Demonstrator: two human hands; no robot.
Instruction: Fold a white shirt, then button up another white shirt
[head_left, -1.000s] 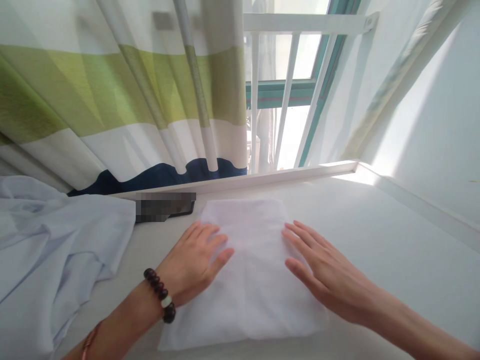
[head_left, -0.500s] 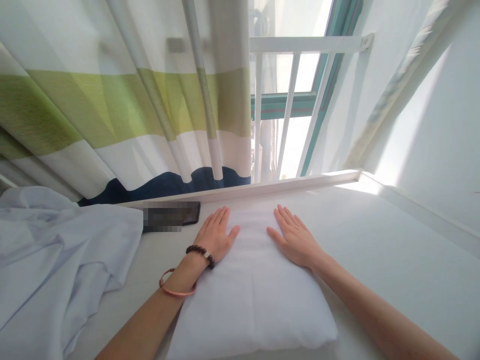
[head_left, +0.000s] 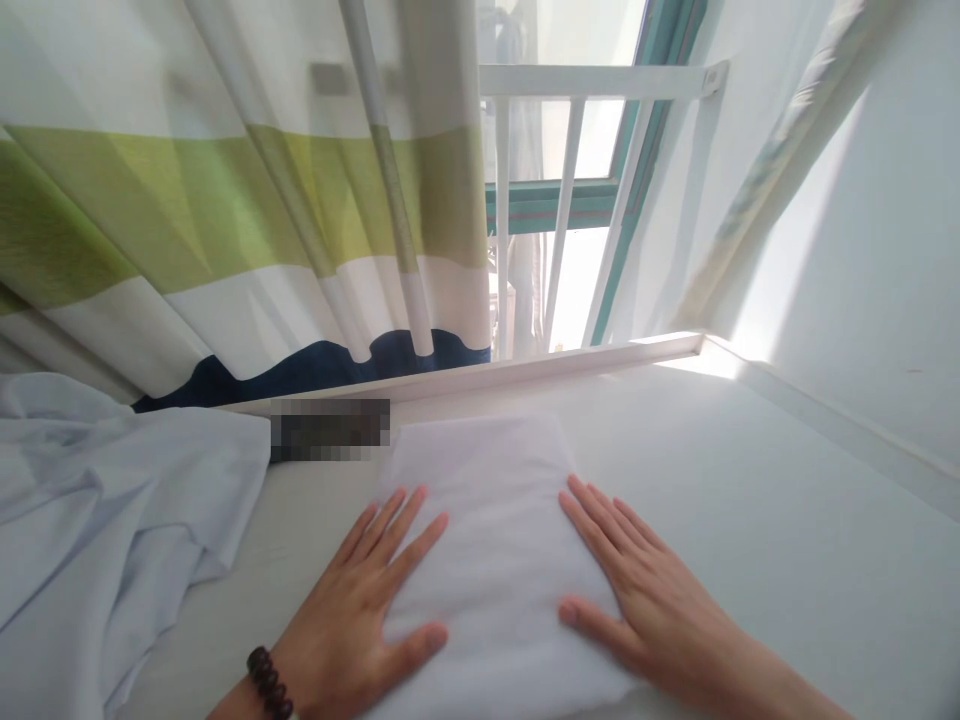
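A folded white cloth bundle (head_left: 495, 560), soft and pillow-like, lies flat on the white bed surface in the middle of the head view. My left hand (head_left: 375, 600), a dark beaded bracelet at its wrist, rests on the left edge of the bundle with the fingers spread. Across from it, my right hand (head_left: 634, 580) lies along the right edge, fingers stretched out and thumb on the cloth. Neither hand grips anything. The near end of the bundle runs out of view at the bottom.
Crumpled white fabric (head_left: 97, 520) lies at the left. A dark flat object (head_left: 330, 430), blurred out, sits by the bed's raised edge (head_left: 570, 368). Behind hang a striped curtain (head_left: 300, 190) and a white railing (head_left: 592, 82) before a window. A white wall (head_left: 892, 240) stands on the right.
Both hands have slid from the far end of the bundle back toward me along its sides, with fingers now more spread. The view has shifted slightly.
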